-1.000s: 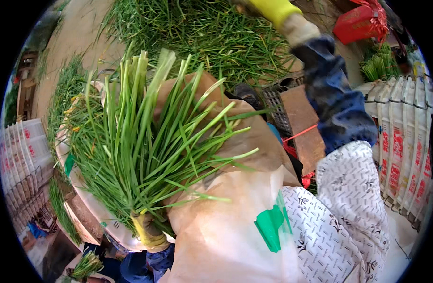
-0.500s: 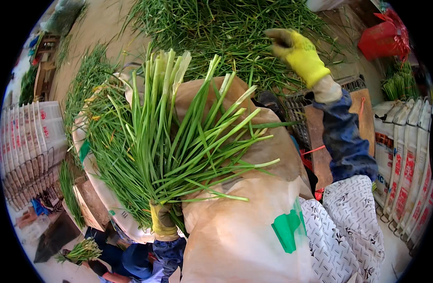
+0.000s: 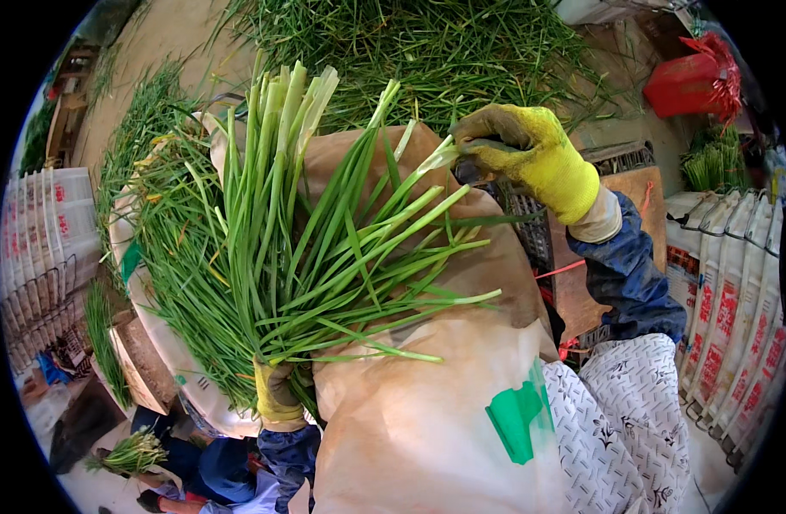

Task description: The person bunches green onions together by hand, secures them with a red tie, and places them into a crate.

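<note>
My left hand (image 3: 277, 396), in a yellow glove with a dirty palm, is closed around the leafy lower part of a bunch of garlic chives (image 3: 282, 231). The bunch fans out over my lap, its pale stem ends pointing away and to the right. At the far right of the fan, my right hand (image 3: 522, 158), gloved the same way, pinches the whitish end of one chive stalk (image 3: 440, 157) between thumb and fingers. More loose chives (image 3: 183, 265) lie beneath and left of the bunch. A stained, translucent apron (image 3: 427, 411) with green tape covers my lap.
A large heap of chives (image 3: 427, 68) spreads over the floor ahead. White folded crates or bags stand stacked at right (image 3: 727, 300) and left (image 3: 50, 231). A red bag (image 3: 689, 81) sits far right, beside a brown board (image 3: 616, 248). Another person (image 3: 213, 471) works at lower left.
My right hand has come down and left from above the heap and closed on a stem end of the bunch. My left hand keeps its hold on the chives.
</note>
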`<control>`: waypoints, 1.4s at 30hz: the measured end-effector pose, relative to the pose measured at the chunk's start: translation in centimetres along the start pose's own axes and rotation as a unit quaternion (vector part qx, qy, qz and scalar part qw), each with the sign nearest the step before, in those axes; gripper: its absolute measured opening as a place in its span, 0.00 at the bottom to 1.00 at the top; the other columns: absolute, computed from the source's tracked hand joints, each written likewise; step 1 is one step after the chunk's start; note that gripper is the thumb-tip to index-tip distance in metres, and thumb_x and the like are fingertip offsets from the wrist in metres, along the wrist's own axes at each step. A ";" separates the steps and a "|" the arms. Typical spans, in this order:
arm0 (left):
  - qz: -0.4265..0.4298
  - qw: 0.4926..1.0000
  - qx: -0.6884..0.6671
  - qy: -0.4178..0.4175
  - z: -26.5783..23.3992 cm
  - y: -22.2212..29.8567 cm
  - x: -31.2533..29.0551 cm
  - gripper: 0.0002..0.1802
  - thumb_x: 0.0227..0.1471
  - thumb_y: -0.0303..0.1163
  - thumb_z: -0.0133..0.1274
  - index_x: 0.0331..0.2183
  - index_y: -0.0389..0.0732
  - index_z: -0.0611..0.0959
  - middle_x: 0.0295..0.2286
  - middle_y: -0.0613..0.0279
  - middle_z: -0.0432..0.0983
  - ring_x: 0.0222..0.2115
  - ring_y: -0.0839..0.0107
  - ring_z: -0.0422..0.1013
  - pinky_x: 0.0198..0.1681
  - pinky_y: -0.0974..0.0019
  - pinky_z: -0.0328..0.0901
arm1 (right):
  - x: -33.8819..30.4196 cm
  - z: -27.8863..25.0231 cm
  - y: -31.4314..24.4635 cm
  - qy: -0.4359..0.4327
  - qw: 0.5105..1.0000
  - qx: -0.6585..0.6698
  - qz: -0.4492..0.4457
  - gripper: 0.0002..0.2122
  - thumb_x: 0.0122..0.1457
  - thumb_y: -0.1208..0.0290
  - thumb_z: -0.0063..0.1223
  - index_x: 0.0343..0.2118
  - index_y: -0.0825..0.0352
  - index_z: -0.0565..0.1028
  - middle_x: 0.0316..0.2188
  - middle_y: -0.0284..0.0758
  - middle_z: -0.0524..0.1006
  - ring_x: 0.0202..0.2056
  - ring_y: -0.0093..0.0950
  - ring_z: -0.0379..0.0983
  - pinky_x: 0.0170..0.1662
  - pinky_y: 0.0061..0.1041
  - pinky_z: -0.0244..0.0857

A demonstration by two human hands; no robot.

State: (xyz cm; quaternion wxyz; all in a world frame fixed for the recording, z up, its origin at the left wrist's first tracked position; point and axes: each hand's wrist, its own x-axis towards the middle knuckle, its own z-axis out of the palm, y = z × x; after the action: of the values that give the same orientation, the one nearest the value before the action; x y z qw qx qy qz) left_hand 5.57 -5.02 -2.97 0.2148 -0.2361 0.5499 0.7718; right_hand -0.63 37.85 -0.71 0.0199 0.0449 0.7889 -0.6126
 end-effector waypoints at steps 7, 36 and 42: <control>-0.026 0.995 0.087 -0.034 -0.9 0.2 0.4 0.19 0.47 0.26 0.54 0.44 0.38 0.73 0.30 0.60 0.75 0.19 0.72 0.70 0.17 0.74 0.66 | 3.2 -6.7 3.3 0.331 0.939 -0.072 -0.067 0.09 0.57 0.73 0.54 0.41 0.64 0.77 0.29 0.27 0.78 0.26 0.15 0.72 0.27 0.12 0.63; -0.032 0.993 0.114 -0.016 -0.2 0.8 0.5 0.11 0.42 0.23 0.56 0.33 0.34 0.80 0.25 0.64 0.77 0.19 0.75 0.71 0.21 0.71 0.67 | 6.2 4.1 -0.9 -0.068 0.994 -0.047 0.072 0.15 0.50 0.58 0.62 0.32 0.67 0.79 0.21 0.32 0.76 0.22 0.22 0.72 0.27 0.22 0.65; -0.019 0.988 0.152 -0.012 -0.8 0.7 0.8 0.16 0.39 0.25 0.63 0.35 0.35 0.80 0.31 0.64 0.79 0.30 0.73 0.73 0.36 0.69 0.69 | 6.5 3.4 -0.9 -0.019 0.992 0.044 0.113 0.09 0.51 0.67 0.62 0.32 0.67 0.79 0.22 0.29 0.77 0.24 0.19 0.71 0.27 0.20 0.66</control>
State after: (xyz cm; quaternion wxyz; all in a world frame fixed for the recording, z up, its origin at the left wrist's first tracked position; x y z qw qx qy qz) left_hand 4.63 -5.90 -3.17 0.2700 -0.2017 0.6538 0.6775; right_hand -7.28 34.68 -1.20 0.1021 0.1227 0.7505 -0.6413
